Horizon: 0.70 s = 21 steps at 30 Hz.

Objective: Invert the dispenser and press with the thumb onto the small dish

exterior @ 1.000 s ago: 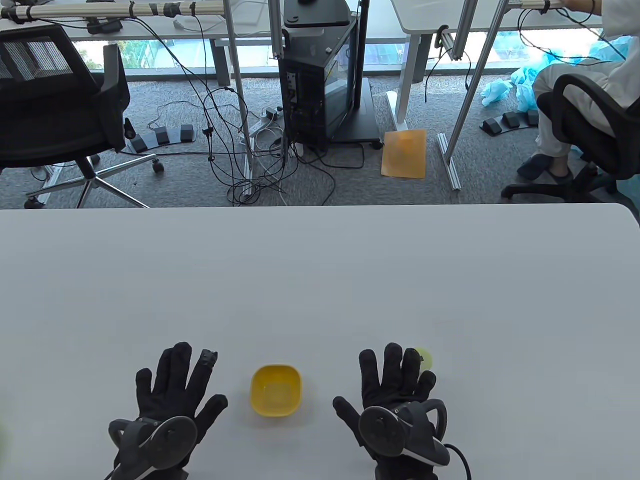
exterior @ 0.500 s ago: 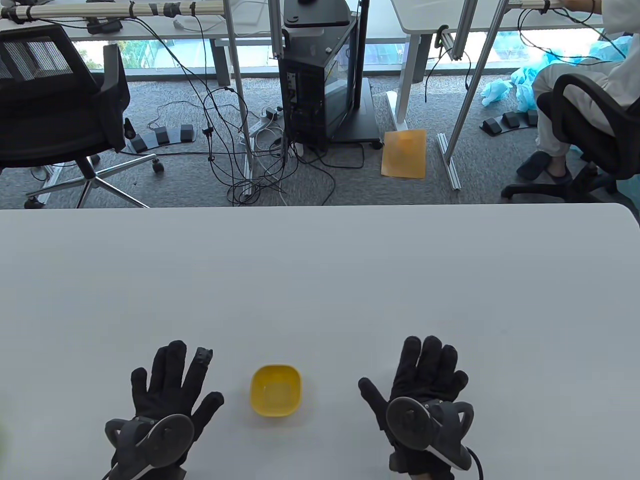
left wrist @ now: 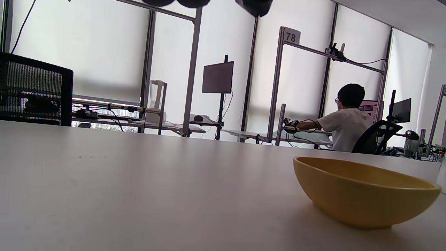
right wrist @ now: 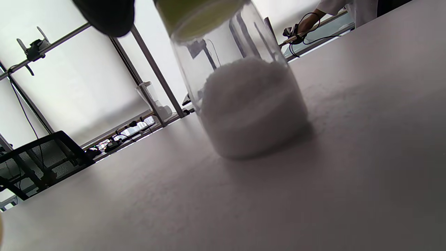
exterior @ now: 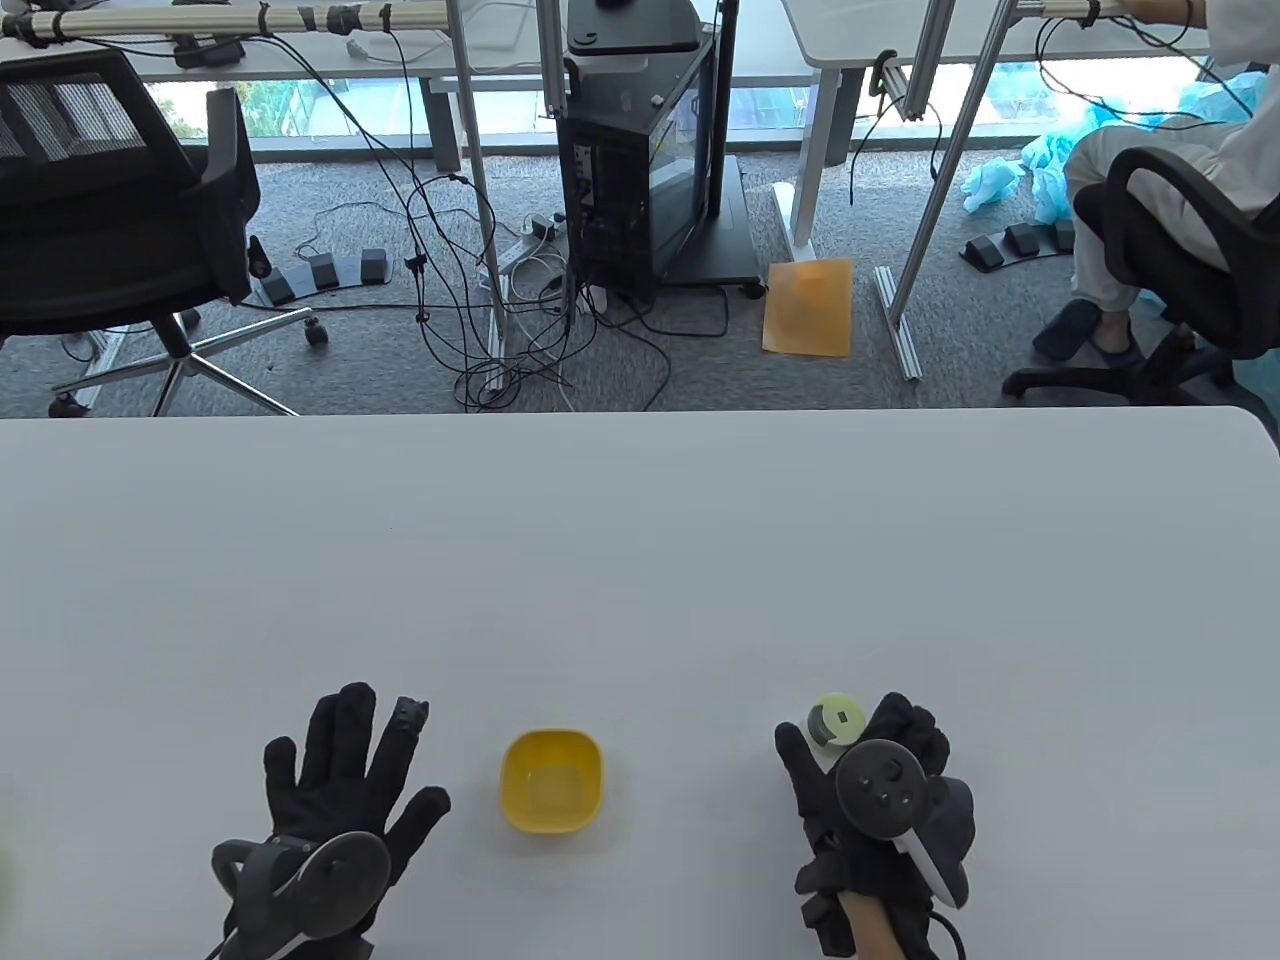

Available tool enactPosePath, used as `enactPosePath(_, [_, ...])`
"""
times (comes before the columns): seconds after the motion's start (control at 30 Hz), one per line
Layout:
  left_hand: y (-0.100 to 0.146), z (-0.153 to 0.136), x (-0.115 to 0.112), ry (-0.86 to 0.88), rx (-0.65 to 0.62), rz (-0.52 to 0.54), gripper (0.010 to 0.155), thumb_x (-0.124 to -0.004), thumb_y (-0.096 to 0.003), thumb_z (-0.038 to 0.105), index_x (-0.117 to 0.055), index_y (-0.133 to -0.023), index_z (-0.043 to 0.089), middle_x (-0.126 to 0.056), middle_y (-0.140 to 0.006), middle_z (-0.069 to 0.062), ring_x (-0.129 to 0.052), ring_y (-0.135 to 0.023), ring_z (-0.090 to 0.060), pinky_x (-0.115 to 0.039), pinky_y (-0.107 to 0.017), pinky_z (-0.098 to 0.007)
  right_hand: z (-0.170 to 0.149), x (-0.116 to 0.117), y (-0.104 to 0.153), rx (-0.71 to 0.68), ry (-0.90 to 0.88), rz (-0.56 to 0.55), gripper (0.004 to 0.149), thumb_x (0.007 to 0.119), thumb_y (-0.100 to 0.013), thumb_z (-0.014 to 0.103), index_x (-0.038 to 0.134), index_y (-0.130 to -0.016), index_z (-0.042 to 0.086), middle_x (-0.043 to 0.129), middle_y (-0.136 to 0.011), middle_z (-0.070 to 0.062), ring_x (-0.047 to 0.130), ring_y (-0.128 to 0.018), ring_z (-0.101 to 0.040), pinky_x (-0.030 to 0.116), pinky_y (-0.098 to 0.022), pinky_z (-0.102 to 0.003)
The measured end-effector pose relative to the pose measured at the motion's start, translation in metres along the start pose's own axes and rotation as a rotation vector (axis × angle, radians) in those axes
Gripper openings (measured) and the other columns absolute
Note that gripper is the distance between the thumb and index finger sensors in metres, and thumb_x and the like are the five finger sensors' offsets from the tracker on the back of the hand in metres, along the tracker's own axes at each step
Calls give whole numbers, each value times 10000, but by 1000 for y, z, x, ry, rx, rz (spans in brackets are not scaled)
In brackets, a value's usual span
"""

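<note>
- Left hand (exterior: 345,775): lies flat on the white worktop (exterior: 640,560), palm down, fingers spread and gripping nothing; a tracker is strapped to its back.
- Right hand (exterior: 870,800): turned on its side with the fingers curled round the dispenser (exterior: 835,722), thumb on the near left of it and the remaining fingers on the right. The table view shows the wrap but not every contact; the right wrist view shows one dark fingertip (right wrist: 104,15) at the level of the cap.
- Dispenser: a clear jar with a pale green cap, standing upright on the worktop well to the right of the dish. From above, only the round cap with a small dark square mark is seen.
- Dispenser contents, right wrist view (right wrist: 244,94): white granules fill roughly the lower half of the jar; its base rests on the worktop and the green cap sits at the frame's top edge.
- Small dish (exterior: 552,781): yellow, rounded-square, standing between the two hands, nearer the left hand and touching neither.
- Dish, left wrist view (left wrist: 362,190): shallow curved wall seen from low on the worktop, at the frame's right.
</note>
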<state>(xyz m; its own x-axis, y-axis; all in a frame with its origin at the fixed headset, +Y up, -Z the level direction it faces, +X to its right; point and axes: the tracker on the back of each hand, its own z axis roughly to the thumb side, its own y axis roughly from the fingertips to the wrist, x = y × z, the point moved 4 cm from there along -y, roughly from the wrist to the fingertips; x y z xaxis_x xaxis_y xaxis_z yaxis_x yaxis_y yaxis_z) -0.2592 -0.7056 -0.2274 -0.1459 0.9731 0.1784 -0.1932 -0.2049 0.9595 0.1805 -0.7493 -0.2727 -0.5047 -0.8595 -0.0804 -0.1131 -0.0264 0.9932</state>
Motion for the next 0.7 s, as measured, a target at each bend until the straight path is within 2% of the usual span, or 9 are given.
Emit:
enactPosePath(0.07, [0, -1, 0, 0, 3, -2, 758, -395, -562, 695, -409, -1221, 321, -414, -1272, -220, -463, -1165, -478, -397, -729, -764, -3, -2, -1, -3, -40, -85, 1047, 587, -646, 562, 181, -1028, -324, 205, -939, -638, 270, -789, -861, 381, -425, -905])
enactPosePath(0.13, [0, -2, -1, -2, 7, -9, 760, -395, -562, 695, -409, -1222, 319, -414, -1272, -223, -462, -1164, -479, -396, -729, -764, -9, -3, -3, 1, -95, -173, 953, 611, -640, 543, 329, -1065, -263, 313, -973, -597, 369, -811, -834, 429, -437, -889])
enactPosePath(0.17, [0, -3, -2, -4, 8, -12, 757, -397, -562, 694, -412, -1220, 321, -415, -1271, -220, -465, -1164, -476, -398, -729, -763, -13, -2, -5, 3, -132, -191, 889, 634, -631, 554, 439, -1068, -195, 383, -996, -557, 431, -822, -815, 458, -436, -881])
enactPosePath(0.27, [0, -2, -2, -5, 8, -17, 758, -399, -562, 694, -412, -1221, 319, -410, -1272, -223, -462, -1165, -477, -397, -729, -764, -18, -5, -7, 24, -158, -204, 831, 677, -611, 577, 533, -1054, -111, 502, -1032, -463, 533, -867, -752, 518, -462, -862])
enactPosePath(0.47, [-1, -1, -2, -16, 13, -24, 757, -399, -564, 692, -413, -1222, 317, -406, -1272, -223, -462, -1164, -479, -396, -729, -764, -22, -14, -4, -49, -266, -303, 804, 711, -589, 581, 627, -1003, -103, 683, -957, -416, 675, -831, -715, 598, -440, -839])
enactPosePath(0.57, [-1, 0, -2, -22, 13, -26, 755, -401, -563, 692, -414, -1220, 320, -402, -1272, -225, -464, -1164, -477, -398, -729, -763, -19, -19, -3, -139, -449, -358, 804, 719, -586, 572, 637, -990, -118, 738, -904, -414, 751, -795, -692, 666, -437, -799])
enactPosePath(0.7, [-1, -1, -2, -26, 18, -29, 756, -400, -563, 693, -412, -1221, 320, -394, -1273, -226, -463, -1165, -478, -396, -729, -764, -9, -26, 2, -222, -680, -391, 796, 664, -616, 567, 595, -995, -129, 730, -881, -403, 862, -759, -597, 729, -456, -729])
